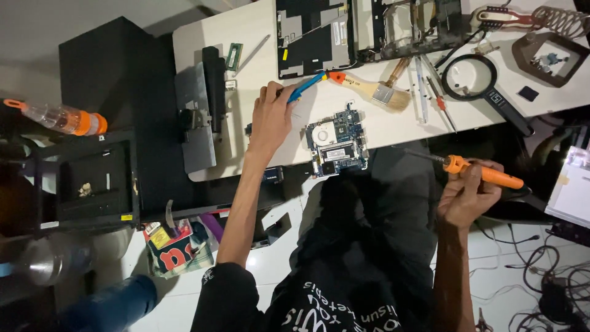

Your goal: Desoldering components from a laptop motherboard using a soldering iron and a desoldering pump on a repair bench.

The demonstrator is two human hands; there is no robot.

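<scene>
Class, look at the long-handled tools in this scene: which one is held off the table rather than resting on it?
The orange-handled soldering iron, gripped in the right hand beyond the table's edge. The paintbrush and the magnifying glass lie flat on the tabletop.

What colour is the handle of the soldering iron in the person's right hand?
Orange, seen in the head view: the soldering iron is held in the right hand.

a blue desoldering pump (305,86) lies slanted toward two o'clock on the white table, at eleven o'clock from the circuit board. an orange soldering iron (485,174) hangs off the table's edge, its tip pointing to ten o'clock.
</scene>
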